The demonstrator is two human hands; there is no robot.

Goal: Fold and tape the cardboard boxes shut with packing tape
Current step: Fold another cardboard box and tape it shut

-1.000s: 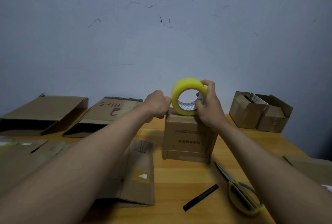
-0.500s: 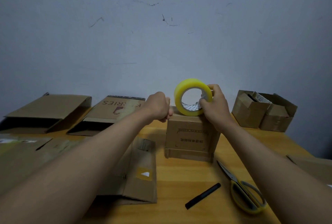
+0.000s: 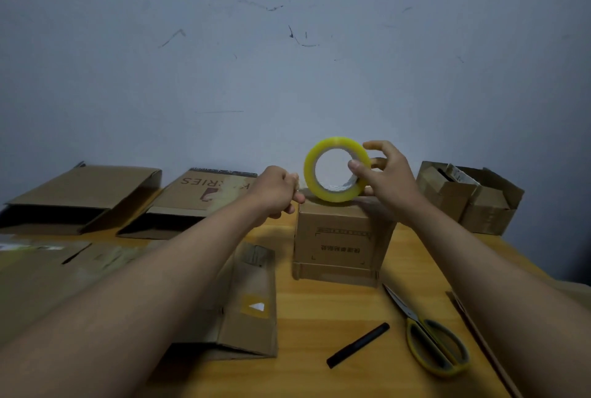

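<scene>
Tape [image 3: 336,170] stood on edge on top of the box [image 3: 339,238], with the right hand [image 3: 385,177] pinching its rim to hold it steady while the left hand [image 3: 277,190] pinched what looked like the loose end beside it.

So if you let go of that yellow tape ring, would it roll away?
Probably. The tape roll stands on its round edge atop the small box, steadied by the right hand, so it could roll off. It looks stiff, and being hollow, likely fairly light.
</scene>
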